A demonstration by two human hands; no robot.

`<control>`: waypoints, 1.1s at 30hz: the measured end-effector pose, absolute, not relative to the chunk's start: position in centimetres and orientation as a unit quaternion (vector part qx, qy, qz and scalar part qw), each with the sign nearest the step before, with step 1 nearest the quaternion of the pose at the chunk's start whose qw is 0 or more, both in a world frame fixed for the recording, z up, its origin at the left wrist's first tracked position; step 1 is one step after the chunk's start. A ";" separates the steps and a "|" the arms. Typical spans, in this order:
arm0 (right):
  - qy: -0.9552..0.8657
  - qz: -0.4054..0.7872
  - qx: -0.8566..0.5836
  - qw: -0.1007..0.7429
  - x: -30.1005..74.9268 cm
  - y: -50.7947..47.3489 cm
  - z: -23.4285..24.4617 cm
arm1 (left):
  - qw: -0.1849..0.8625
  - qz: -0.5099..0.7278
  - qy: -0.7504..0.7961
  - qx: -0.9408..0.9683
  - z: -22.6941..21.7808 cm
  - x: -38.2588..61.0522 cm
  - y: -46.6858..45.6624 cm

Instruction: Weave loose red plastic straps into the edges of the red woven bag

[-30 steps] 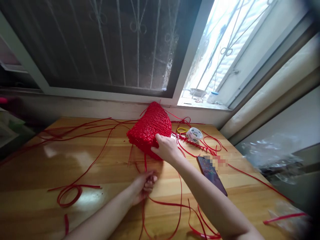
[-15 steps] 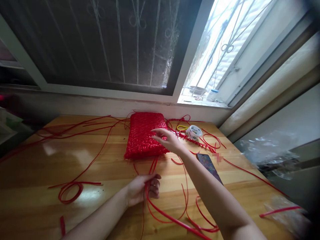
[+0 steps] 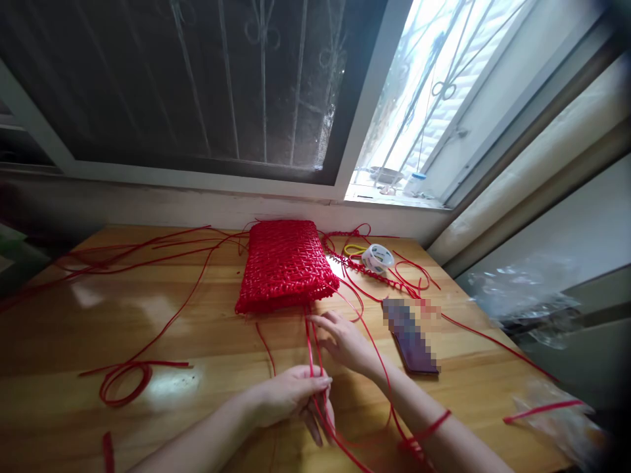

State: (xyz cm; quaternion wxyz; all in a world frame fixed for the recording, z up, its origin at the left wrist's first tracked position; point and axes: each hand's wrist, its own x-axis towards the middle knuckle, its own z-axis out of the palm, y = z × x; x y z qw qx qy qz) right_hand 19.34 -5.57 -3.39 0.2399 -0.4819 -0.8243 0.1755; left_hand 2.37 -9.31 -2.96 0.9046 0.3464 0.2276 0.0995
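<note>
A woven red bag (image 3: 283,266) made of shiny plastic strips lies flat on the wooden table (image 3: 211,341). From its near edge, red plastic strips (image 3: 309,338) run down toward me. My left hand (image 3: 300,394) is closed around these strips, thumb on top, well short of the bag. Further up, beside the strips and just below the bag's edge, my right hand (image 3: 342,338) reaches in with fingers stretched out and apart. Its fingertips are at the strips; whether they touch cannot be made out. A loose strip hangs across my right forearm.
A phone (image 3: 411,338) lies right of my right hand. Behind it are a tape roll (image 3: 378,258), a yellow loop (image 3: 353,250) and a braided red length (image 3: 379,278). A coiled strip (image 3: 125,384) lies left; clear plastic bags (image 3: 527,295) are at right. A window stands behind.
My right hand has moved from above the bag down to the strips near its edge. My left hand has shifted slightly right and down, still holding the strips. A strip now lies over my right forearm.
</note>
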 end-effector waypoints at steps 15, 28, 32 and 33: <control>-0.888 0.101 -0.361 0.266 19.5 -5.7 -3.7 | 0.313 0.285 0.341 0.840 -3.6 1.6 -1.5; -0.899 0.087 -0.337 0.267 20.2 -7.5 -3.7 | 0.232 0.269 0.420 0.835 -7.2 3.4 0.3; -0.894 0.117 -0.343 0.264 20.0 -7.4 -3.5 | 0.262 0.283 0.373 0.844 -7.0 3.1 -0.4; -0.891 0.117 -0.343 0.273 19.8 -7.4 -3.2 | 0.279 0.284 0.352 0.847 -6.9 2.9 -0.7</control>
